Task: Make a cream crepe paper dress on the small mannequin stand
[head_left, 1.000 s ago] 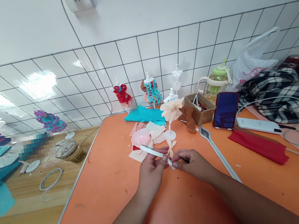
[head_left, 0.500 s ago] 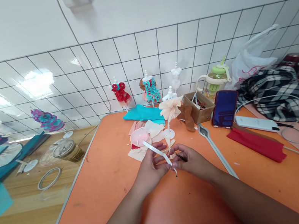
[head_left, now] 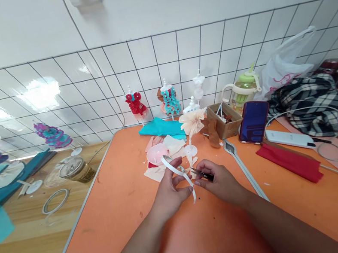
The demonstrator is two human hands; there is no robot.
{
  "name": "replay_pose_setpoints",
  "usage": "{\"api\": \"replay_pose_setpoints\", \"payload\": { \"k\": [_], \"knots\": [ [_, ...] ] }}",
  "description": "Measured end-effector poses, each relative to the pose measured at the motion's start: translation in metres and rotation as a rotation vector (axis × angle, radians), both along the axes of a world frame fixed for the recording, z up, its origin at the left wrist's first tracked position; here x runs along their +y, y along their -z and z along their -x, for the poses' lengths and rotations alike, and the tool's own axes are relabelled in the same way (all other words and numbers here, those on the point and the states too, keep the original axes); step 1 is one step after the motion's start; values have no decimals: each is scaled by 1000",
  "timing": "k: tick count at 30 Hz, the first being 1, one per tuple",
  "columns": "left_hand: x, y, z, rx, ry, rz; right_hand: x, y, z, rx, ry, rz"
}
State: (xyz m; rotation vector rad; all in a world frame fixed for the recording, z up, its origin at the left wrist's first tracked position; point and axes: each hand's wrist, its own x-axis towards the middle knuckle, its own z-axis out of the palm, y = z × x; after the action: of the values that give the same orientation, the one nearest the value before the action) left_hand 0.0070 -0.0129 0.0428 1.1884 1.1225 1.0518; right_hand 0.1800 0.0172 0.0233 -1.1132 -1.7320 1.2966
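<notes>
Holding the narrow white curved band [head_left: 177, 170] above the middle of the smooth orange tabletop [head_left: 117, 223], our left hand [head_left: 171, 189] pinches it between thumb and fingers; its loose end hangs just below our fingertips. Our right hand [head_left: 219, 180] is curled closed around a small black-handled pointed tool [head_left: 208, 176], tips toward the band. We cannot tell whether the right fingertips touch the band.

We judge the step in hand to be positioning the tool beside the band. The next move calls for a steady left pinch and tips kept clear of our fingers.

Far of the hands lie a shallow pink round dish [head_left: 156, 152] and loose pale fabric pieces [head_left: 173, 143]; beside these stands a pleated cream fabric form [head_left: 193, 122]. Farther right are an open brown cardboard box [head_left: 236, 127] and a dark-screened phone [head_left: 254, 122].
</notes>
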Motion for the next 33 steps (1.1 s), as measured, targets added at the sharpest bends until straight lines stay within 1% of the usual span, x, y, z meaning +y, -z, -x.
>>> {"api": "replay_pose_setpoints", "payload": {
  "k": [3, 5, 6, 7, 8, 9, 11, 12, 13, 18, 23, 26, 30, 33],
  "knots": [
    [0, 0, 0, -52, 12, 8, -3, -5, 1, -129, 73, -150],
    [1, 1, 1, -51, -28, -5, -5, -7, 0, -159, 149, -239],
    [2, 1, 1, -41, -59, -15, -6, -7, -1, -150, 185, -252],
    [2, 1, 1, -27, -94, -27, -7, -7, -2, -132, 195, -227],
    [3, 1, 1, -13, -128, -39, -8, -6, -2, -113, 167, -162],
    [4, 1, 2, -2, -155, -51, -9, -5, -3, -100, 106, -72],
    [4, 2, 3, 10, -183, -62, -12, -3, -2, -106, -56, 79],
    [5, 3, 4, 16, -189, -58, -14, -2, -1, -119, -114, 104],
    [4, 4, 4, 24, -192, -48, -16, -1, 0, -138, -141, 99],
    [3, 8, 6, 90, -206, -23, -24, 2, 7, -251, -99, 22],
    [2, 5, 5, 105, -215, -48, -25, 3, 10, -239, -107, -22],
    [2, 2, 5, 114, -225, -58, -25, 3, 9, -236, -99, -16],
    [1, 1, 3, 123, -222, -47, -25, 1, 10, -237, -115, 39],
    [-1, 1, 0, 126, -205, -24, -25, -1, 12, -251, -122, 19]
  ]
}}
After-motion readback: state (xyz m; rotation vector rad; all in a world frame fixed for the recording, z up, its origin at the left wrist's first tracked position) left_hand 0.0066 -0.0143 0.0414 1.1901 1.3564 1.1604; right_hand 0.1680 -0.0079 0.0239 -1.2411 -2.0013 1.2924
